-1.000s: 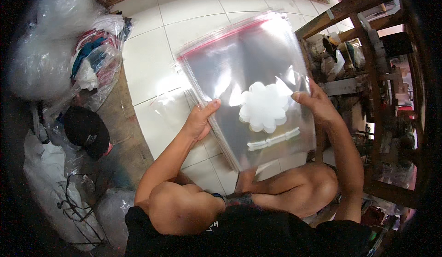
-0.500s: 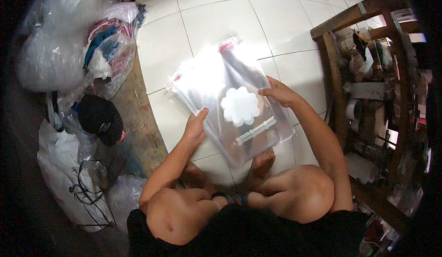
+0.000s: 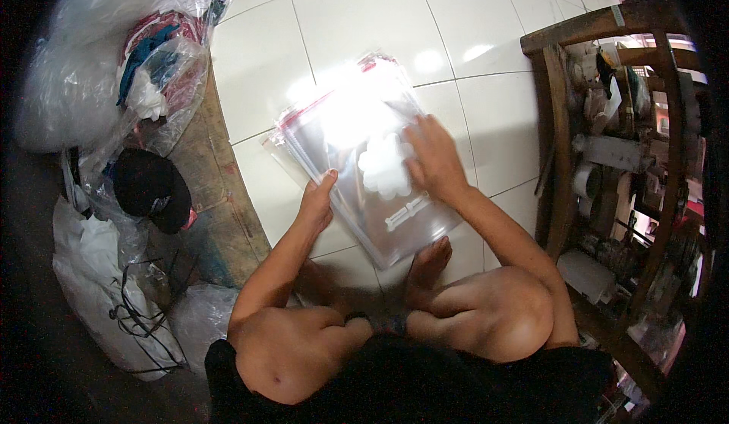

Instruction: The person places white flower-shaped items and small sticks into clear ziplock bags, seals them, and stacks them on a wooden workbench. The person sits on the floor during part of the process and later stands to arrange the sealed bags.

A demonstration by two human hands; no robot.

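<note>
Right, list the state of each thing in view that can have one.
Stack of clear bags: flat, layers slightly uneven
Left hand: closed on the stack's left edge
Right hand: open, over the stack's right side; contact unclear
Black cap: lying down
Black cord: tangled
Fabric bundle: crumpled, partly under clear plastic
Wooden rack: upright, loaded

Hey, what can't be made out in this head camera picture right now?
All in the head view:
Left hand: its grip underneath is hidden by the clear plastic bags.
White flower shape: part of its right edge is covered by the right hand.
Bags' upper part: washed out by glare.
Wooden rack: right side lost at the dark rim.
</note>
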